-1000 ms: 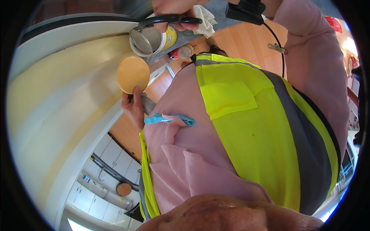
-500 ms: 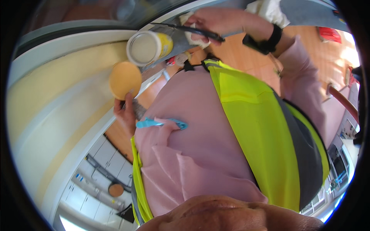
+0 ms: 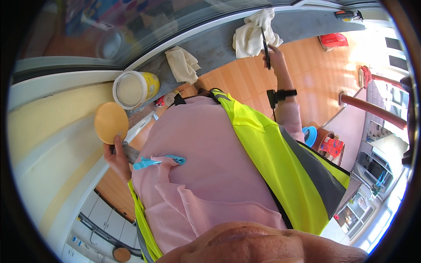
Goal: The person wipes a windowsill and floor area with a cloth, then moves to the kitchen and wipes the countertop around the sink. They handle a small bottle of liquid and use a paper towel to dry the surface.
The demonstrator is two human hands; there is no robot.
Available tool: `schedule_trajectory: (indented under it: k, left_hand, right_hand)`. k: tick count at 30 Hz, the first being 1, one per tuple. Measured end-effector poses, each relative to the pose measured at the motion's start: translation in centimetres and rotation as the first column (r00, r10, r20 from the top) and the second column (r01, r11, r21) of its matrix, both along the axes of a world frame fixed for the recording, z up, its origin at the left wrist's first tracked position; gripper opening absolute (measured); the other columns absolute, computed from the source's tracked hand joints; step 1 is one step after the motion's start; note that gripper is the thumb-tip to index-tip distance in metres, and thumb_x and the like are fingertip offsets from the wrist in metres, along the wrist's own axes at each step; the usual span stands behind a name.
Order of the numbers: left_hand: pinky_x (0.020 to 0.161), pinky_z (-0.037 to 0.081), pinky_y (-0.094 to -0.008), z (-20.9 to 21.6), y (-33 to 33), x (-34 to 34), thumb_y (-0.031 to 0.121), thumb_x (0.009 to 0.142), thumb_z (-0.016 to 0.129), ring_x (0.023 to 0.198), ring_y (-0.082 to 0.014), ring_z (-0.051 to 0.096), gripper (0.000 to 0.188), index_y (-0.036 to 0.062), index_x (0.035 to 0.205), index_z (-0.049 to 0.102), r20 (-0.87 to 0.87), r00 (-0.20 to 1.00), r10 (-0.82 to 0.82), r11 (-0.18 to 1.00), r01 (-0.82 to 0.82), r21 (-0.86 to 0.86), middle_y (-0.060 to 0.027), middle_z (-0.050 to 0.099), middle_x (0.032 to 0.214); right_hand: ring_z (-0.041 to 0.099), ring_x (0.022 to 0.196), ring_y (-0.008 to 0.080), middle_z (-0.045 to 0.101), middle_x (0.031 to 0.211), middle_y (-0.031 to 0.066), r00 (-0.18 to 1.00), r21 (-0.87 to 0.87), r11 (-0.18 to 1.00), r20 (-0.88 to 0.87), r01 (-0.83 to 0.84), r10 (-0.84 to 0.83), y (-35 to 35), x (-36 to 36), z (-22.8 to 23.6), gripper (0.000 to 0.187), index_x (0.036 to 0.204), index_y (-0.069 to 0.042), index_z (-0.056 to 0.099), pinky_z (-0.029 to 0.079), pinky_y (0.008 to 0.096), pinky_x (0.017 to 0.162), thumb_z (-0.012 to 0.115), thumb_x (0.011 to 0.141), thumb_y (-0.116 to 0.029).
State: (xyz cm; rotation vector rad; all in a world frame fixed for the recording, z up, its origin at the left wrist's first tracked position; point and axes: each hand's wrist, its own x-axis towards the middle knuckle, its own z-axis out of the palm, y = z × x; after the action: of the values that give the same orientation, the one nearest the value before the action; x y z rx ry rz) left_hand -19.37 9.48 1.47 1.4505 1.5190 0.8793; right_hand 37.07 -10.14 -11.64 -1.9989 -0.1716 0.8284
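Left hand [image 3: 115, 158]: pinching the lower rim of a round tan disc [image 3: 111, 122], beyond the ledge's left end; hold unchanged. Fingers behind disc: hidden.

Right hand [image 3: 275, 57]: closed around a slim black implement [image 3: 265, 50]; moved from near the white-and-yellow tub [image 3: 151, 85] to the ledge's floor-side edge, by the farther cloth [image 3: 254, 37], leaving the tub out of reach.

Ledge [image 3: 302, 27]: grey; nearer cloth [image 3: 183, 64] beside tub. Implement's far end perhaps overlies the farther cloth; contact unclear.
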Motion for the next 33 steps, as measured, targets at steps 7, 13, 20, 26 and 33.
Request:
schedule_trajectory:
  k: [7,13,20,26,33]
  left_hand:
    - [0.08,0.048,-0.0264,0.8,-0.6,1.7,0.012,0.095,0.067,0.091,-0.0117,0.061,0.028,-0.0053,0.118,0.065,-0.057,0.998,0.033,0.995,-0.028,0.092,-0.007,0.069,0.104]
    - [0.078,0.047,-0.026,0.0,-1.9,2.7,0.012,0.095,0.067,0.089,-0.0112,0.06,0.028,-0.0052,0.118,0.065,-0.038,0.991,0.127,0.99,-0.125,0.064,-0.0073,0.069,0.102]
    - [0.072,0.046,-0.0247,-0.5,-1.1,3.0,0.016,0.095,0.067,0.081,-0.0086,0.057,0.023,-0.0035,0.108,0.067,-0.112,0.97,0.217,0.976,-0.212,0.052,-0.0039,0.068,0.093]
    - [0.075,0.045,-0.0231,-1.3,1.0,3.4,0.013,0.094,0.068,0.085,-0.007,0.056,0.017,0.0006,0.107,0.068,0.115,0.987,0.112,0.99,-0.101,-0.098,-0.0012,0.067,0.096]
    - [0.067,0.048,-0.0229,-3.3,2.8,5.4,0.014,0.096,0.066,0.081,-0.0064,0.06,0.026,-0.0015,0.117,0.066,0.39,0.918,0.069,0.968,0.033,-0.248,-0.0036,0.07,0.1]
  right_hand:
    - [0.055,0.041,0.0162,0.06,0.062,0.0068,0.985,-0.139,0.99,0.17,0.023,0.001,1.8,8.3,-3.4,0.051,0.136,-0.002,0.055,0.043,0.0312,0.038,0.066,0.087,-0.014]
    - [0.054,0.044,0.0143,0.059,0.061,0.0047,0.991,-0.074,0.988,-0.001,-0.134,0.134,-2.6,8.1,0.9,0.055,0.134,-0.002,0.057,0.042,0.0289,0.04,0.073,0.083,-0.012]
    - [0.063,0.055,0.0207,0.069,0.078,0.0097,0.948,-0.135,0.988,0.318,0.079,-0.032,-3.7,13.4,-5.5,0.052,0.134,-0.007,0.059,0.05,0.0322,0.052,0.071,0.085,-0.02]
    - [0.059,0.121,0.035,0.063,0.128,0.0193,0.787,-0.442,0.872,0.606,0.211,0.117,1.4,19.9,-15.5,0.072,0.131,-0.004,0.06,0.046,0.0427,0.101,0.074,0.074,-0.047]
    - [0.065,0.108,0.0349,0.07,0.116,0.015,0.683,-0.527,0.81,0.692,0.257,0.234,3.1,15.6,-14.4,0.056,0.123,-0.01,0.068,0.05,0.0452,0.094,0.067,0.079,-0.045]
